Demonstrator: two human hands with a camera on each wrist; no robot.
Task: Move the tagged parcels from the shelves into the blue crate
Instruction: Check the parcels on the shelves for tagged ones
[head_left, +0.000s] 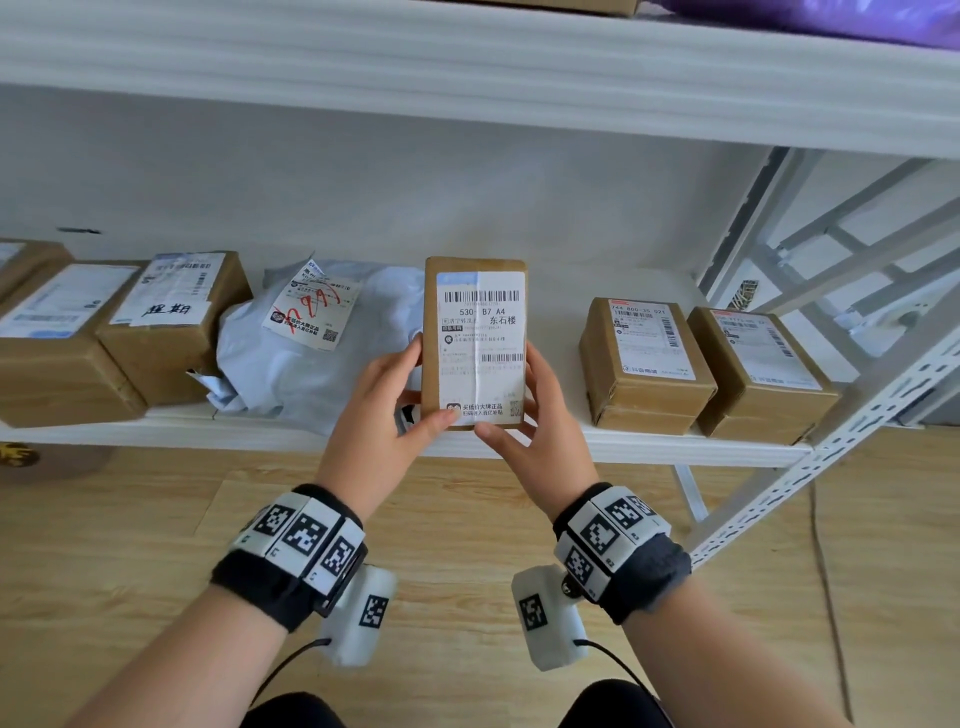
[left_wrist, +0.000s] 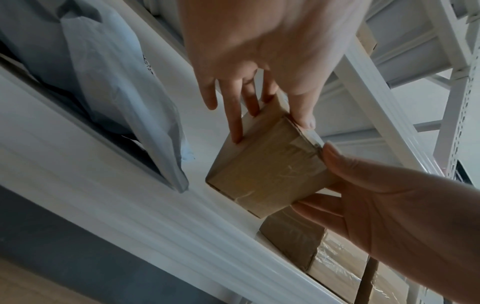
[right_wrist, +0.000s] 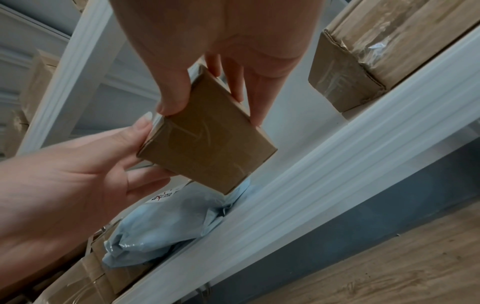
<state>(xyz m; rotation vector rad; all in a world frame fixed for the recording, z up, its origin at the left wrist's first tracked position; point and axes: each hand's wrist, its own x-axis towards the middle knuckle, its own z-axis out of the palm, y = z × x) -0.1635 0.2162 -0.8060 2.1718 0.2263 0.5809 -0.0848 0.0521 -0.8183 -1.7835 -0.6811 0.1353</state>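
A wood-grain floor (head_left: 130, 545) of pale planks fills the lower half of the head view. Behind stands a plain white wall (head_left: 363, 197), with a short dark mark (head_left: 78, 230) on it at the left. Where wall meets floor, the wrist views show a dark grey band (right_wrist: 363, 236), perhaps a skirting; the dim picture leaves that unsure. A thin dark cable (head_left: 826, 571) runs down over the floor at the right. At the far left edge a round brown thing (head_left: 52, 462) lies on the floor, with a yellow patch (head_left: 18, 456) on it. Purple sheeting (head_left: 831, 18) shows at the top right corner.
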